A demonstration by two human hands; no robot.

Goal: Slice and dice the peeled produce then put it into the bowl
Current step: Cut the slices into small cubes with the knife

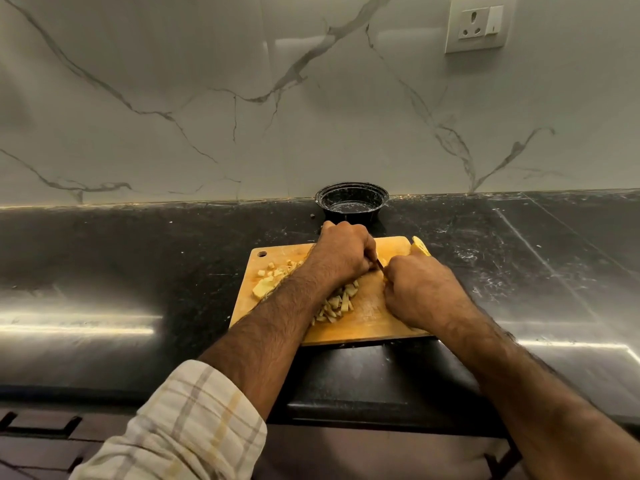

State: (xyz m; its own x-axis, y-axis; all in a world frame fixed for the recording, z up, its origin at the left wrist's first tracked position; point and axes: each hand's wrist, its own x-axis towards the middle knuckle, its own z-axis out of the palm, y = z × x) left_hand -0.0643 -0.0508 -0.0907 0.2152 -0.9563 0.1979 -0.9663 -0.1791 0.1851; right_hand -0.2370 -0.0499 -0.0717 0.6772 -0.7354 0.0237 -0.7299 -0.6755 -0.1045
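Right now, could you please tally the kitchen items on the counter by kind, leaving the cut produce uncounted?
Round black plastic bowl, nothing visible inside: 1
Rectangular wooden cutting board under the diced produce: 1
Knife, gripped by the right hand, mostly hidden: 1
Left hand curls over the food.
Total: 3

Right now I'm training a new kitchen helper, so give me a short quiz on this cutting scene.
1. True or false: the black bowl already holds diced pieces.
2. Where do the diced pieces lie?
A. On the cutting board
B. On the bare counter
C. In the bowl
3. Fill in: the bowl stands between the board and the ____.

Key:
1. False; no pieces show in it.
2. A; they lie below the left hand, with the right hand beside.
3. Wall.
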